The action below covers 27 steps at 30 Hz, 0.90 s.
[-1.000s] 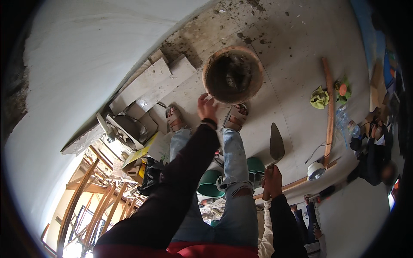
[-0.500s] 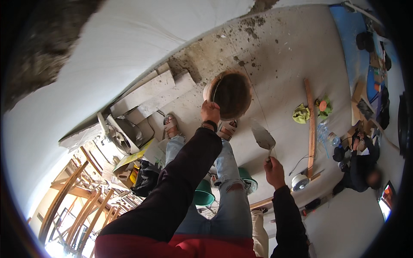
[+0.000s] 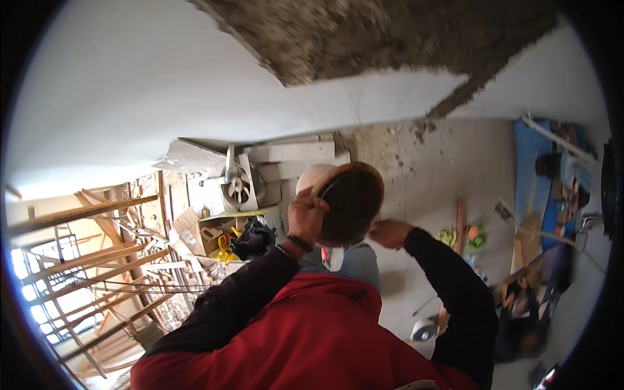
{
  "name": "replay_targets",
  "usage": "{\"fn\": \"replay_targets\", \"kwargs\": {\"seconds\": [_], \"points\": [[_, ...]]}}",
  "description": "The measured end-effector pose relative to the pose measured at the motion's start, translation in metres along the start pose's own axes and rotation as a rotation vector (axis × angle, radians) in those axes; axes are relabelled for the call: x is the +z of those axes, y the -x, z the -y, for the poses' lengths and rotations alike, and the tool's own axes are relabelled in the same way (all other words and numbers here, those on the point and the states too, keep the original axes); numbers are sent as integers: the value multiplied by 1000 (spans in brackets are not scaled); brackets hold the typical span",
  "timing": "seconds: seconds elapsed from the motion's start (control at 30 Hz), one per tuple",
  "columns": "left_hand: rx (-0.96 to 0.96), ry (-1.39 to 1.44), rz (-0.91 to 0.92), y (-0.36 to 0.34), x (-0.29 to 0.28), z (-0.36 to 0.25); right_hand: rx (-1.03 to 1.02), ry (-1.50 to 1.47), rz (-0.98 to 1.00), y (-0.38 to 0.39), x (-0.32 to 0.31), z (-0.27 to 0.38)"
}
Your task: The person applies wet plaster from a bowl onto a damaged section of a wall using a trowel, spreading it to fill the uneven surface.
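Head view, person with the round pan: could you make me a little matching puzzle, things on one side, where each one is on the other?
Things:
1. round pan
2. left hand
3. right hand
4. fan

Places:
A. on the floor by the white wall, left of the pan
B. gripping the pan's left rim
C. held up and tilted in front of the person
D. at the pan's lower right edge, fingers hidden

Pairs: 1-C, 2-B, 3-D, 4-A
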State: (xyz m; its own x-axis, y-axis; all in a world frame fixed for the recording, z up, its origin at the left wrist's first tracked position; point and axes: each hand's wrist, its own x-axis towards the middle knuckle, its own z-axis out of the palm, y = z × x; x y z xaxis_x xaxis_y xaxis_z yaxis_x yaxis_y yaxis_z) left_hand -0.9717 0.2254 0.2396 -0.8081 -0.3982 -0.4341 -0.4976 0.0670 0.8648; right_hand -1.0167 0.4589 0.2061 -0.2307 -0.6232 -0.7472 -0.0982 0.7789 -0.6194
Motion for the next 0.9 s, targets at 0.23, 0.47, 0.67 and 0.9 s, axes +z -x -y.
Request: {"fn": "replay_targets", "kwargs": {"seconds": [0.23, 0.47, 0.67, 0.9], "points": [[253, -163, -51, 15, -89, -63, -37, -964, 321, 1, 13, 106], [172, 323, -72, 5, -135, -79, 49, -1324, 608, 21, -19, 123], [67, 528, -26, -1, -156, -94, 77, -895, 225, 59, -69, 156], [210, 377, -172, 19, -124, -118, -104, 612, -308, 24, -72, 187]]}}
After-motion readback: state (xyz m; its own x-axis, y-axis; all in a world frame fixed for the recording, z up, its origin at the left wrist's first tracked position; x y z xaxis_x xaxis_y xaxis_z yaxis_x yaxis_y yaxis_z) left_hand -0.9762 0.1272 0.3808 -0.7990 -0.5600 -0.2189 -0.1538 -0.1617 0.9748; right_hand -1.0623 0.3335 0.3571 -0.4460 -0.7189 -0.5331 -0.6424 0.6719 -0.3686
